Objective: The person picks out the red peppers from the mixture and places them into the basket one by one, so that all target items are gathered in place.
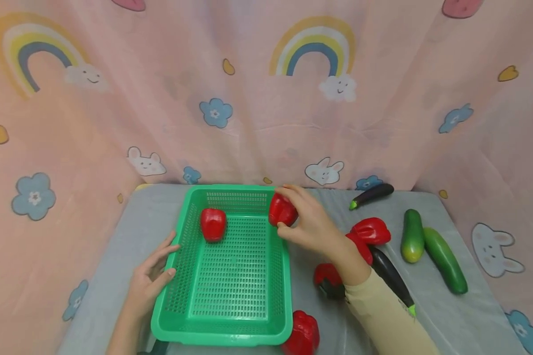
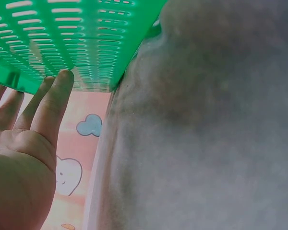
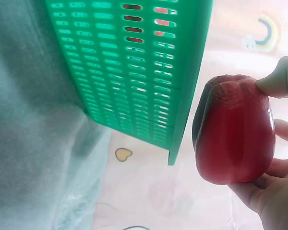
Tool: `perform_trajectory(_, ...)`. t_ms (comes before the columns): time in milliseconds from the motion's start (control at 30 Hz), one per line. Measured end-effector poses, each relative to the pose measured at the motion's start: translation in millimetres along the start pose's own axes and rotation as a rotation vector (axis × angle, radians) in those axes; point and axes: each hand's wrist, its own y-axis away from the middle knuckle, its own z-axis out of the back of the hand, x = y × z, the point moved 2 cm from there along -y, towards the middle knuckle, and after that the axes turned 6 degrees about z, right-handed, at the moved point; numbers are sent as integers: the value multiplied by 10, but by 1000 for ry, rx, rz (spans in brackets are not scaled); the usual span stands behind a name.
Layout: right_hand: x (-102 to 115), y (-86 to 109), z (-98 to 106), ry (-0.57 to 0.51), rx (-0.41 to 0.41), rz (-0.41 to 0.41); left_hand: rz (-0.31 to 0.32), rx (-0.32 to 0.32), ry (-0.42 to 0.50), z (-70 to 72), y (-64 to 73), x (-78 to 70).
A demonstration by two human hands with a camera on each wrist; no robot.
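A green plastic basket (image 1: 231, 339) with slotted walls stands on the grey-covered table, one red bell pepper (image 1: 213, 225) lying inside at its far left. My right hand (image 1: 308, 219) grips a second red bell pepper (image 3: 235, 132) between thumb and fingers, above the basket's far right rim. In the right wrist view that pepper is raised beside the basket's outer wall (image 3: 129, 72). At the basket's left rim my left hand (image 1: 153, 273) rests with its fingers extended; the left wrist view shows its fingertips (image 2: 65, 76) against the slotted side.
Right of the basket lie more red peppers (image 1: 304, 333), one partly behind the right forearm. Two eggplants (image 1: 373, 195) and two green cucumbers (image 1: 445, 261) lie farther right. A pink patterned curtain (image 1: 257, 98) hangs behind the table. Something dark pokes out beneath the basket's near-left corner.
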Motion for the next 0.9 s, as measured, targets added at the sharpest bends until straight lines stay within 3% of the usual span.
perform_trajectory(367, 55, -245, -15, -36, 40, 24, 3, -4, -14, -17, -11, 16)
perform_trajectory(900, 229, -551, -89, -87, 82, -5, 18, -13, -19, -18, -13, -23)
